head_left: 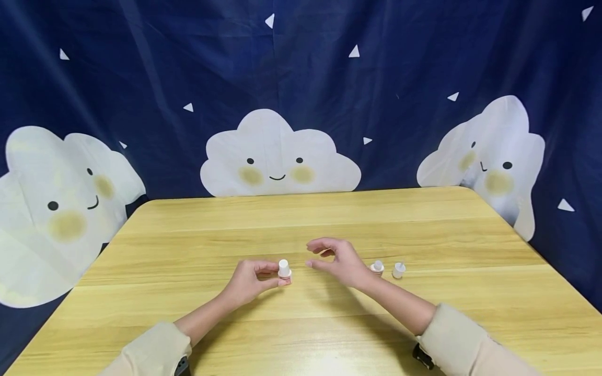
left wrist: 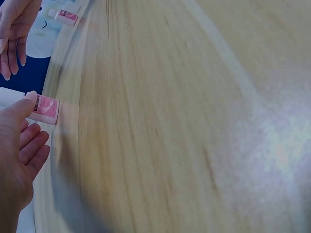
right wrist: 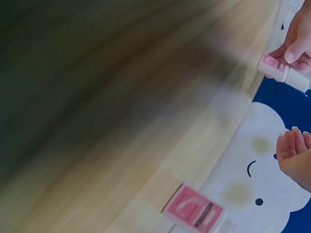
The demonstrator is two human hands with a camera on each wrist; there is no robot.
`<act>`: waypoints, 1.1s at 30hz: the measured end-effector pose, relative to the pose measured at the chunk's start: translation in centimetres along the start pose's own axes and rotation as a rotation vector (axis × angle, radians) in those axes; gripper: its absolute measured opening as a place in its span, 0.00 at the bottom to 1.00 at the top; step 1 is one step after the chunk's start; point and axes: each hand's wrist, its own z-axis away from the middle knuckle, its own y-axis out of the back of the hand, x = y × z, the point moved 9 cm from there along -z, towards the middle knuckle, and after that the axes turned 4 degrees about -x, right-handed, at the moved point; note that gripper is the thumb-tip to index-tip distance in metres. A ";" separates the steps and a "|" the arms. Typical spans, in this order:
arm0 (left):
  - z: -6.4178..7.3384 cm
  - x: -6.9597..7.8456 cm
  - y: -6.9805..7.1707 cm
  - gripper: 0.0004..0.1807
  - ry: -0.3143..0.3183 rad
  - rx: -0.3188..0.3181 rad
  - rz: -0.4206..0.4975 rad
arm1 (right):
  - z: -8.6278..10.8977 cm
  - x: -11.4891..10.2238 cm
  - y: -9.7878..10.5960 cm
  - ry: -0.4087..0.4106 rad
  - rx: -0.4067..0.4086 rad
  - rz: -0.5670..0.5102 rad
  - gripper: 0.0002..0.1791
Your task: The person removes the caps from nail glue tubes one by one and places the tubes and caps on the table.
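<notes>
Thumb and fingers of my left hand (head_left: 251, 282) pinch a small white bottle (head_left: 285, 278) with a pink label, held upright at the tabletop. Its tall white cap (head_left: 284, 267) is on. To the right, my right hand (head_left: 342, 262) hovers above the table with fingers loosely bent and nothing in them, apart from the bottle. Beyond the right forearm stands a second pink-labelled bottle (right wrist: 194, 208), its top uncapped in the head view and its lower part partly hidden by the arm. Beside it lies a loose white cap (head_left: 398, 270) with a thin tip pointing up.
The light wooden table (head_left: 301, 334) reaches back to a dark blue curtain (head_left: 310, 68) printed with white clouds. Dark bands (head_left: 423, 356) show at both wrists below beige sleeves.
</notes>
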 end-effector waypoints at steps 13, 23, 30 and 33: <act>0.1 -0.1 0.0 0.15 -0.023 0.010 0.011 | -1.2 -1.0 -2.7 0.060 -0.046 0.049 0.14; 0.3 -0.2 0.1 0.15 0.007 0.000 0.030 | -1.8 -0.9 -3.3 0.060 -0.047 0.082 0.13; -0.2 0.3 -0.3 0.14 -0.026 -0.007 -0.010 | -2.2 -0.6 -3.6 0.039 -0.066 0.064 0.12; -0.5 0.5 -0.4 0.14 -0.027 -0.010 -0.011 | -2.3 -0.5 -3.8 0.032 -0.072 0.052 0.12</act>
